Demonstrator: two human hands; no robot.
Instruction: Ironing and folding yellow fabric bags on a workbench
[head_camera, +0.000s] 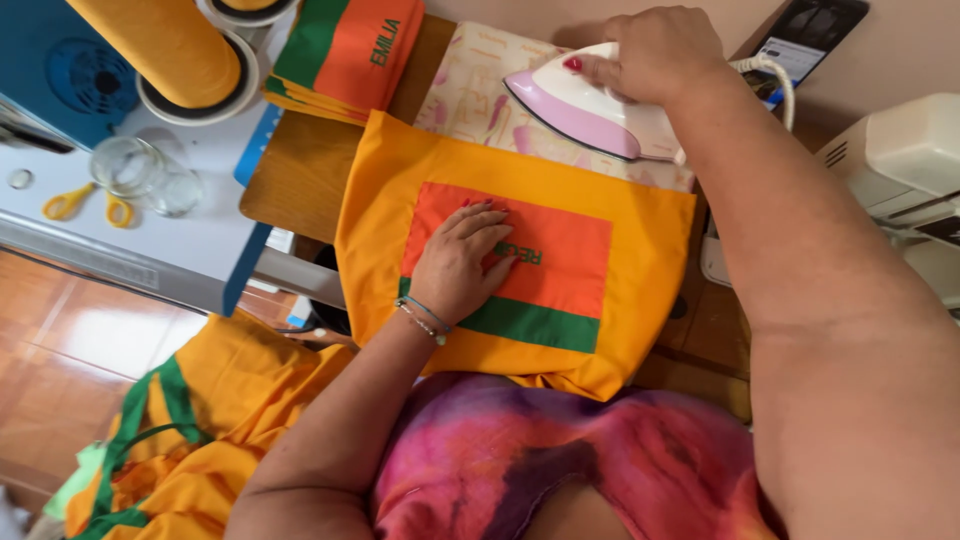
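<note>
Head view: left hand (455, 262) lies spread flat on the cloth (640, 240), keeping it smooth; right hand (660, 50) grips the iron (590, 105) at the table's (290, 175) far edge.

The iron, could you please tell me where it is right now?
In the head view, the white and pink iron sits upper right under the right hand, on a patterned cloth just beyond the yellow fabric piece.

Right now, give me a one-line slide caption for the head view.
Left hand flat on the orange patch of a yellow apron; right hand grips a pink-and-white iron.
</note>
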